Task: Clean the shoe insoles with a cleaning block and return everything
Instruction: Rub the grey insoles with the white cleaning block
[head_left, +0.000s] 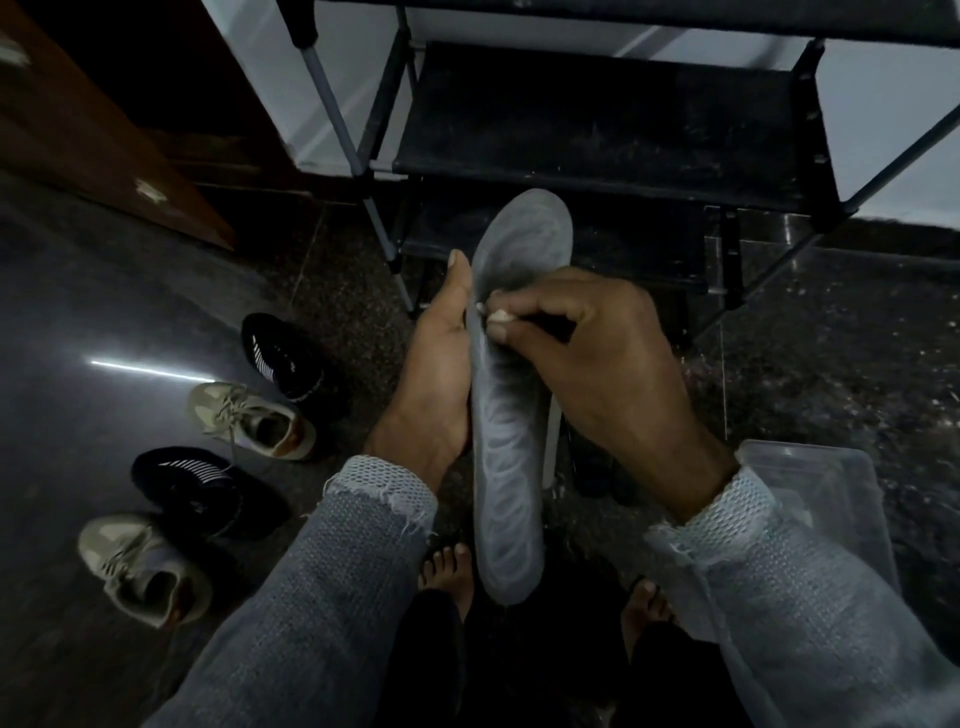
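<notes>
Insole: the grey insole (511, 415) stands on edge between the two hands, toe end up and away from the person, heel end down near the bare feet (449, 569).
Handling: it looks light, thin and bendy; likely to flex under rubbing unless backed along its length.
Cleaning block: a small pale block (500, 315) is pressed to the insole's upper left edge, mostly hidden by fingertips.
Right hand: the right hand (602, 358) has its fingers curled tight, pinching the block.
Left hand: the left hand (436, 374) lies flat against the insole's left side, fingers mostly straight, bracing it; whether any fingers wrap behind cannot be told.
Best hold: along the middle, as the left hand backs it.
Second insole: a pale edge (555, 441) shows just beyond the right wrist.
Left of left hand: two black (283, 358) and two beige shoes (254, 421).
By right sleeve: a clear plastic tub (831, 493).
Beyond hands: a dark rack (597, 135).
</notes>
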